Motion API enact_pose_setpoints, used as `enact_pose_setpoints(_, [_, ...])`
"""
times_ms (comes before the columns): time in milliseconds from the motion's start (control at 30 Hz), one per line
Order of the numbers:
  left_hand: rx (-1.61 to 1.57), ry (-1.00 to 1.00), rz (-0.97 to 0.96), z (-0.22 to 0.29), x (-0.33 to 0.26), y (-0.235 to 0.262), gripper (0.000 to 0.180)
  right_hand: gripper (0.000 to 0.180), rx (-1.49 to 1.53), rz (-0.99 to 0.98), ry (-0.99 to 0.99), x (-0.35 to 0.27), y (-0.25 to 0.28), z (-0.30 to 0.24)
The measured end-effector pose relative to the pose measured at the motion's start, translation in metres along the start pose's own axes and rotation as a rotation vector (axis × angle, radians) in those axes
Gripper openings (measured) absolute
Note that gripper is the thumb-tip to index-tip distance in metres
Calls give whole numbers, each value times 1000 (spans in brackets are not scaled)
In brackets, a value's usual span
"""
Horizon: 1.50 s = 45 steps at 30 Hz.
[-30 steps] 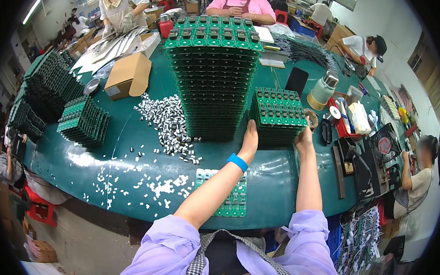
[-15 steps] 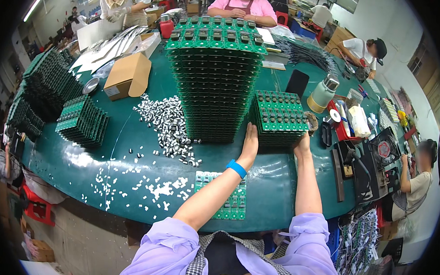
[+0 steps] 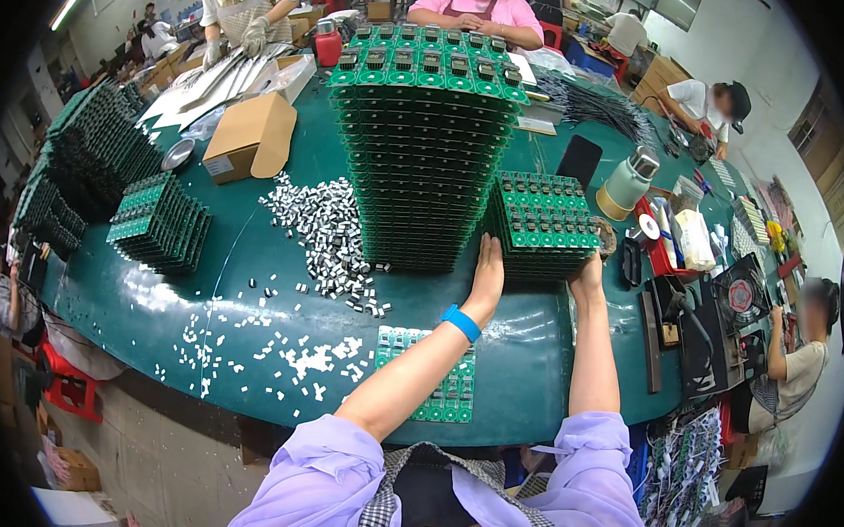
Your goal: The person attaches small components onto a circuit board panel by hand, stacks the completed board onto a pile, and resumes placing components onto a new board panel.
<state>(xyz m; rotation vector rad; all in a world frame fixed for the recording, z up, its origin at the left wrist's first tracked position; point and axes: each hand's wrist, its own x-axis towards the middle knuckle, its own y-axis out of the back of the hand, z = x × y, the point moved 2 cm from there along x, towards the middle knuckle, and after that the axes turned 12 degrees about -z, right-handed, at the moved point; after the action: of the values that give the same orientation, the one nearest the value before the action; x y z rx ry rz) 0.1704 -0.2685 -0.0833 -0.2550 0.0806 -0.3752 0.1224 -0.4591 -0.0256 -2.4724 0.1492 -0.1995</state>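
A short stack of green circuit boards stands between my hands, right of a taller stack of circuit boards. My left hand lies along its left side with straight fingers, in the gap beside the tall stack. Against the right side rests my right hand, its fingertips partly hidden behind the boards. The two hands hold the short stack between them. Black components sit in rows on the top boards. In front of the tall stack a single board panel lies flat, partly covered by my left forearm.
Loose black-and-white parts are heaped left of the tall stack, with white bits scattered nearer. More board stacks stand at left. A flask, a phone and a red tray are at right. Co-workers sit around the table.
The view has shifted slightly. My hands stay against the sides of the short stack. At the back left, a co-worker's gloved hands have come down to the white sheets.
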Motion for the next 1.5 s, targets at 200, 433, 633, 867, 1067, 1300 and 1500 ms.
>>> enact_pose_setpoints(200, [0, 3, 34, -4, 4, -4, 71, 57, -104, 95, 14, -2, -5, -1])
enact_pose_setpoints(433, [0, 7, 60, -11, -3, 2, 72, 47, -54, 139, -9, 0, -1, 6])
enact_pose_setpoints(633, [-4, 11, 80, -11, 0, 5, 74, 58, -87, 108, -11, -3, -3, 5])
enact_pose_setpoints(867, [16, 30, 51, -2, 20, 6, 75, 60, -64, 119, -11, -1, -14, 4])
enact_pose_setpoints(1067, [66, 13, -72, 3, 24, 0, 76, 60, -111, 57, 15, -2, -5, 7])
enact_pose_setpoints(1300, [45, -131, -116, 67, 2, -22, 74, 72, -359, 105, 106, -13, -16, -29])
enact_pose_setpoints(1500, [42, -197, -158, 84, 10, -15, 74, 83, -467, -43, 95, -23, -61, -27])
